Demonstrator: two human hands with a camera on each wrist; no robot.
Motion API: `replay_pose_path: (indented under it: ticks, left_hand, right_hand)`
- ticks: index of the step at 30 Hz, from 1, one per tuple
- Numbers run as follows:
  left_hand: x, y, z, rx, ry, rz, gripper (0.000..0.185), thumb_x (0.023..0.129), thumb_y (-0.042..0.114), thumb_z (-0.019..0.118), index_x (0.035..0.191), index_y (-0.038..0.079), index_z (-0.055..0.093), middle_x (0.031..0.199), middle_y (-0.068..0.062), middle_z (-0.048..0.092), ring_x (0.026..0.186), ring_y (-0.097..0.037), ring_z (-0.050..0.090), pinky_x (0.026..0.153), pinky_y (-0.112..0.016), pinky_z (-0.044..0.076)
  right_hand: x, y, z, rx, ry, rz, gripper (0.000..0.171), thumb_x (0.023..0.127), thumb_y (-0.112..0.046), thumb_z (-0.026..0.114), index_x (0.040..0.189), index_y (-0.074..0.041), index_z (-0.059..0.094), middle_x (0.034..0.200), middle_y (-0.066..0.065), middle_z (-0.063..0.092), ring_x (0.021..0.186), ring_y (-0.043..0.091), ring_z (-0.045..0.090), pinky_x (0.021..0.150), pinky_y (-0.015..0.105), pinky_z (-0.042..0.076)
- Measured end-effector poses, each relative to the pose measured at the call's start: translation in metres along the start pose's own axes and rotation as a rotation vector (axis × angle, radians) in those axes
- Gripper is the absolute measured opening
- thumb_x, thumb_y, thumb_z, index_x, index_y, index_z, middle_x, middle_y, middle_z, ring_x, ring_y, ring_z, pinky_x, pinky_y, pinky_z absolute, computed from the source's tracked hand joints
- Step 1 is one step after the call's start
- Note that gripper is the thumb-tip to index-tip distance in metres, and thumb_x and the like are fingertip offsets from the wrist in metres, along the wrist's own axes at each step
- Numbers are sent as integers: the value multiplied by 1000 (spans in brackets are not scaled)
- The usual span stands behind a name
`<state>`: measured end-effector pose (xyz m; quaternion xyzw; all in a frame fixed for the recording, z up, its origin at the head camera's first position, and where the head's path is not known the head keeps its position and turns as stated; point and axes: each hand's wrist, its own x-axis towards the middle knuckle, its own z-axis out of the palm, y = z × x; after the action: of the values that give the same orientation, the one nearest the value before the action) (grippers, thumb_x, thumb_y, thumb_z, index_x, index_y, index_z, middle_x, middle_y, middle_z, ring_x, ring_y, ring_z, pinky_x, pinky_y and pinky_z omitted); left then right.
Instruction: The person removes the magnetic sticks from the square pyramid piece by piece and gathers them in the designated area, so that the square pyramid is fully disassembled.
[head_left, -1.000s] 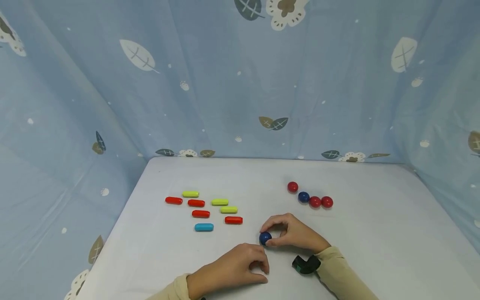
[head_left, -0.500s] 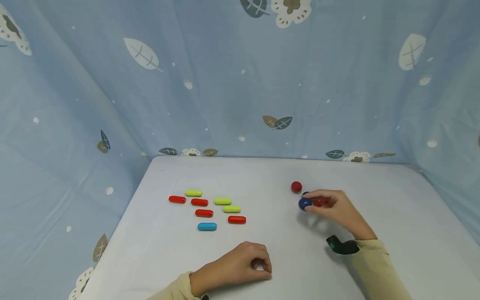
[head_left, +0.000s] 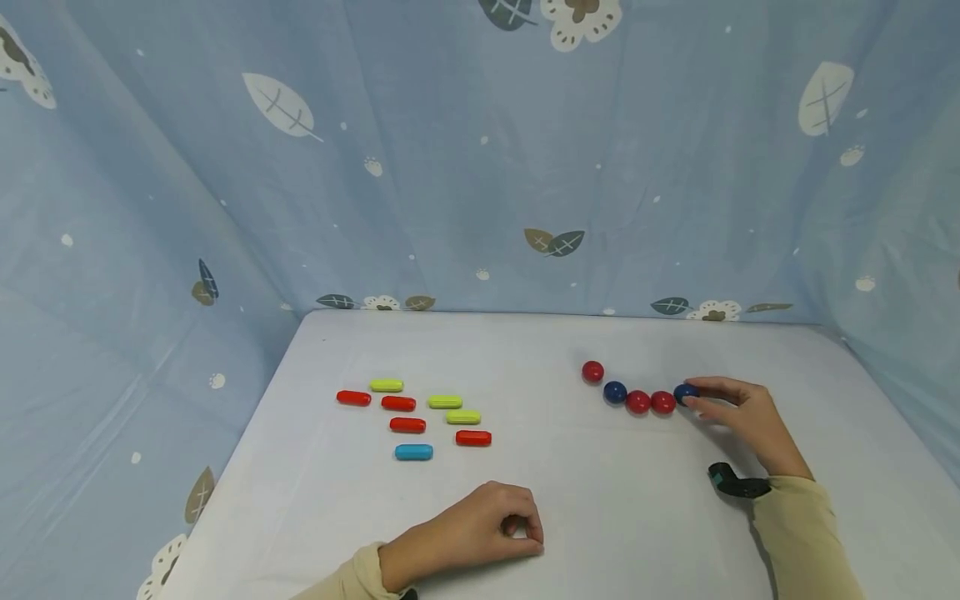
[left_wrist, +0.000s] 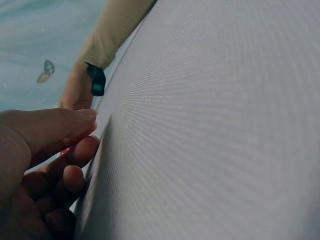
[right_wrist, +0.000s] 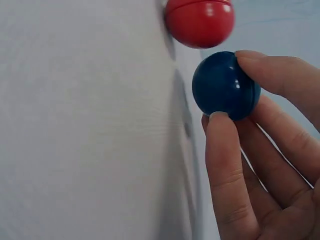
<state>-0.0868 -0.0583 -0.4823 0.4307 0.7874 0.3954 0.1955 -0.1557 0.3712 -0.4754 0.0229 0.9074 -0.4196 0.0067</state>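
My right hand (head_left: pixel 750 412) pinches a glossy blue ball (right_wrist: pixel 225 86) between thumb and fingertips, at the right end of a curved row of balls. Directly left of it, in the head view, is a red ball (head_left: pixel 663 402), then another red ball (head_left: pixel 638 402). A second blue ball (head_left: pixel 615 392) and a third red ball (head_left: pixel 592 372) continue the row up to the left. My left hand (head_left: pixel 483 527) rests on the white table near its front, fingers loosely curled and thumb tip close to the index finger, holding nothing.
On the left half of the white table (head_left: pixel 570 500) lie several red sticks (head_left: pixel 407 425), yellow-green sticks (head_left: pixel 445 402) and one blue stick (head_left: pixel 413 452). A patterned blue curtain (head_left: pixel 420 167) hangs behind and at the sides. A black wrist device (head_left: pixel 738 483) sits at my right cuff.
My right hand has carried the blue ball from beside my left hand, past the row, to its right end. My left thumb and index finger have drawn closer together.
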Motion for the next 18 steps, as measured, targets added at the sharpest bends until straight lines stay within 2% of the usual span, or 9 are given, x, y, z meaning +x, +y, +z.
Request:
replay_pose_path:
  ticks: [2, 4, 10, 16, 18]
  left_hand:
    - [0, 0, 0, -1, 1, 6, 5, 96, 22, 75, 94, 18, 77, 84, 12, 65, 71, 8, 48, 64, -8, 44]
    - [0, 0, 1, -1, 4, 11, 5, 96, 22, 76, 93, 18, 77, 84, 12, 66, 71, 8, 49, 64, -8, 44]
    - [0, -1, 2, -6, 4, 9, 2, 95, 20, 76, 93, 19, 76, 83, 11, 65, 71, 8, 48, 64, -8, 44]
    - [-1, -1, 1, -7, -7, -16, 3, 96, 21, 75, 95, 19, 77, 84, 13, 64, 73, 8, 50, 65, -9, 47]
    - [-3, -1, -1, 0, -6, -30, 3, 96, 22, 75, 96, 20, 77, 86, 14, 65, 76, 9, 52, 69, -10, 48]
  right_hand:
    - [1, 1, 3, 6, -7, 5, 55, 94, -43, 75, 133, -4, 67, 126, 10, 71, 94, -19, 57, 76, 14, 55]
    - [1, 2, 4, -9, -11, 9, 56, 94, -44, 75, 133, -4, 67, 130, 17, 69, 95, -22, 53, 76, 13, 54]
    - [1, 5, 3, -33, -21, 12, 56, 94, -44, 75, 134, -5, 67, 129, 10, 70, 96, -23, 51, 78, 12, 52]
    - [-1, 5, 3, -39, -44, 33, 61, 95, -49, 72, 139, -7, 63, 138, 22, 64, 95, -22, 52, 79, 13, 49]
    - [-4, 3, 4, -35, -41, 45, 63, 96, -49, 71, 142, -8, 61, 142, 22, 61, 97, -20, 52, 79, 17, 50]
